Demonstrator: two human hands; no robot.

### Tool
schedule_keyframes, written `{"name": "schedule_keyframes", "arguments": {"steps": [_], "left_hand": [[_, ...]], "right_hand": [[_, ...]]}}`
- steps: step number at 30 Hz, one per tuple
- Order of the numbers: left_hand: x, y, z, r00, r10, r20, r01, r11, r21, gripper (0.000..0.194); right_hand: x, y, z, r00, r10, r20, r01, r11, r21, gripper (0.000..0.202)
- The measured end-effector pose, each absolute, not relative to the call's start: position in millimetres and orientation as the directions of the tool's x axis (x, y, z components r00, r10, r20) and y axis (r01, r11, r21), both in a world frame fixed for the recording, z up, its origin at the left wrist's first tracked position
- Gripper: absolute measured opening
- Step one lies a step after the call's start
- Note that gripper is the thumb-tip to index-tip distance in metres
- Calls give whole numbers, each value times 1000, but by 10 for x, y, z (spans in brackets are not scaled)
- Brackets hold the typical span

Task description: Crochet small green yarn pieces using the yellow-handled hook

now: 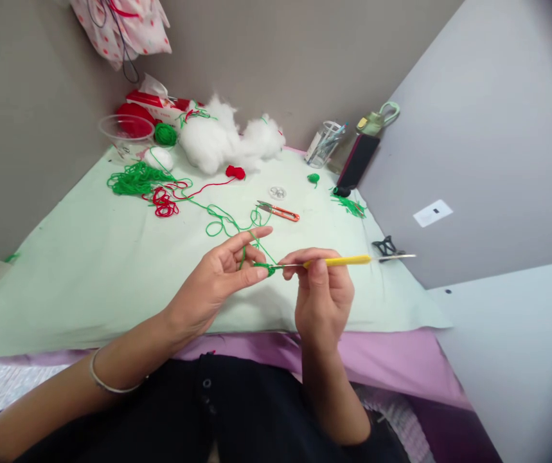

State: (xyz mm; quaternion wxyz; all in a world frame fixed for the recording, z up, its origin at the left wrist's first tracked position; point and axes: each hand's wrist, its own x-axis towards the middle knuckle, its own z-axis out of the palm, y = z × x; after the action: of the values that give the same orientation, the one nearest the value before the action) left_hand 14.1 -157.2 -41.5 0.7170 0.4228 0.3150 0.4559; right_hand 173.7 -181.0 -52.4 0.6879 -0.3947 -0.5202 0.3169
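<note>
Plenty of stuff sits on the pale green bench [87,270]: white stuffing [222,138] at the back, a green yarn heap [133,179], orange snips [279,211]. Looks like an early stitch, I'd say. Left hand [218,276] is half open, pinching the tiny green crochet piece [268,268] with the strand over its forefinger. Right hand [321,289] is closed around the yellow crochet hook [338,260], tip in the piece. Next pull needs steady yarn tension.

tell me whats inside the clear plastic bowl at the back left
The clear bowl appears empty as far as its wall shows; the red seen through it looks like the red yarn ball behind. Its bottom is too blurred to judge. A green yarn ball sits beside it.
</note>
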Motion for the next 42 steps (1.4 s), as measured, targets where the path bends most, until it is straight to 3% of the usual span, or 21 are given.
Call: {"name": "schedule_keyframes", "arguments": {"steps": [5,8,12,13,15,17,20,23,26,29,30,32,35,37,42], "left_hand": [[118,-1596,-443,348,937,-4,-310,120,943,54],[134,-1609,-426,275,961,20,-269,57,961,56],[158,-1602,-378,381,914,-140,-415,304,857,62],[158,-1595,-369,438,879,-187,-433,389,813,61],[150,-1580,-358,495,835,-239,-438,478,761,56],[141,-1572,-352,462,857,-228,-461,452,764,53],[147,-1581,-351,405,900,-161,-472,357,806,54],[183,-1604,-365,387,917,-103,-446,284,849,51],[227,-1617,-393,329,941,-79,-457,232,859,52],[248,-1602,-416,366,916,-164,-500,342,796,49],[246,-1590,-420,403,891,-207,-508,406,760,45],[231,-1563,-423,464,846,-262,-517,499,696,35],[207,-1544,-420,445,865,-234,-534,466,705,33],[205,-1556,-417,398,899,-181,-507,381,773,38],[207,-1601,-404,376,923,-82,-420,249,873,35]], "right_hand": [[1740,-1892,-493,174,750,638,276,585,-763,22],[1737,-1902,-557,43,646,762,454,667,-591,26],[1719,-1882,-673,-80,452,888,669,685,-289,32],[1716,-1875,-680,-61,445,893,665,686,-296,32],[1712,-1859,-659,61,498,865,554,704,-444,28],[1707,-1838,-607,210,599,773,344,694,-632,25],[1686,-1805,-545,252,732,633,123,625,-771,20],[1659,-1804,-563,195,753,629,172,605,-778,20],[1644,-1835,-644,129,662,738,377,655,-654,27],[1659,-1856,-703,45,538,842,559,685,-468,37],[1670,-1856,-702,44,529,847,575,680,-454,38],[1694,-1847,-670,123,580,805,506,661,-553,31],[1704,-1818,-599,279,720,636,198,605,-772,21],[1691,-1794,-579,268,782,563,57,570,-820,16],[1696,-1748,-615,248,864,437,-41,461,-887,13]]}}
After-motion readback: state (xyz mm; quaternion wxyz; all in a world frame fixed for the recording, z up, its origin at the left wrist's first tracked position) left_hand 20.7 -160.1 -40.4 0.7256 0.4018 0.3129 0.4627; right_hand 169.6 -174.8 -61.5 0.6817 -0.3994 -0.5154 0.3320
